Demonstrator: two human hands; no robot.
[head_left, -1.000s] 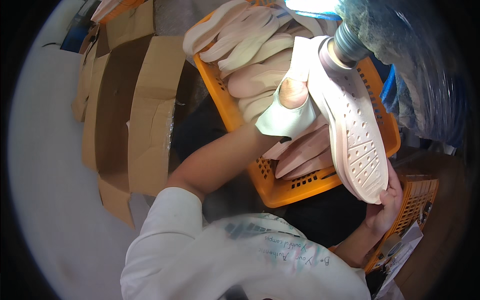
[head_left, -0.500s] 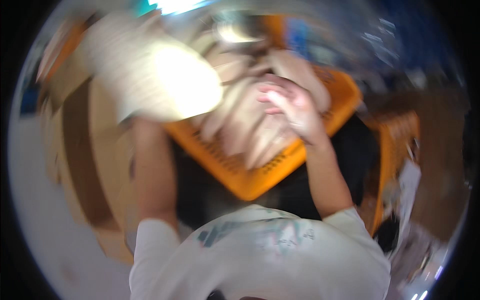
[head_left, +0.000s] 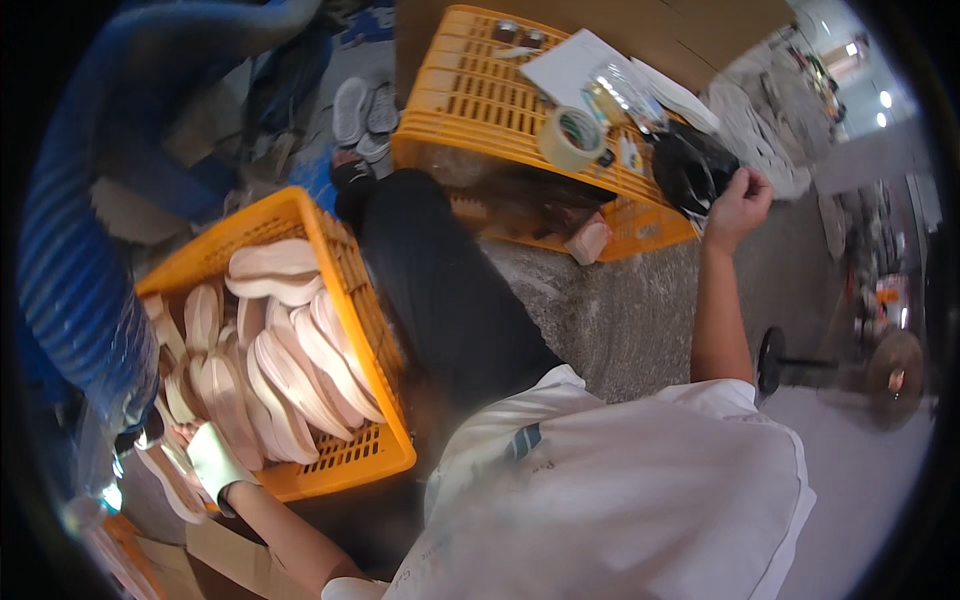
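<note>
My left hand (head_left: pixel 207 455), a bright pale cover over its back and a dark band at the wrist, is at the near-left corner of an orange plastic crate (head_left: pixel 402 462). Its partly hidden fingers appear closed on pale shoe soles (head_left: pixel 170 480) at the crate's outer side. Several pinkish-beige shoe soles (head_left: pixel 290 385) lie heaped and overlapping in the crate. Far to the right, my right hand (head_left: pixel 738 208) is bare, its fingers curled and pinching the edge of a crumpled black plastic bag (head_left: pixel 690 165) on an overturned orange crate (head_left: pixel 470 95).
On the overturned crate are a tape roll (head_left: pixel 571 138), white paper (head_left: pixel 570 65) and a clear packet (head_left: pixel 620 95). A ribbed blue hose (head_left: pixel 75 290) rises at left. Cardboard (head_left: pixel 235 560) lies lower left. White shoes (head_left: pixel 352 110) are on the floor beyond; a small wheel (head_left: pixel 893 378) is at right.
The view has swung right, so the sole crate now sits at left. My right hand has gone from over the soles to the black bag. My left hand is now beside the crate's corner.
</note>
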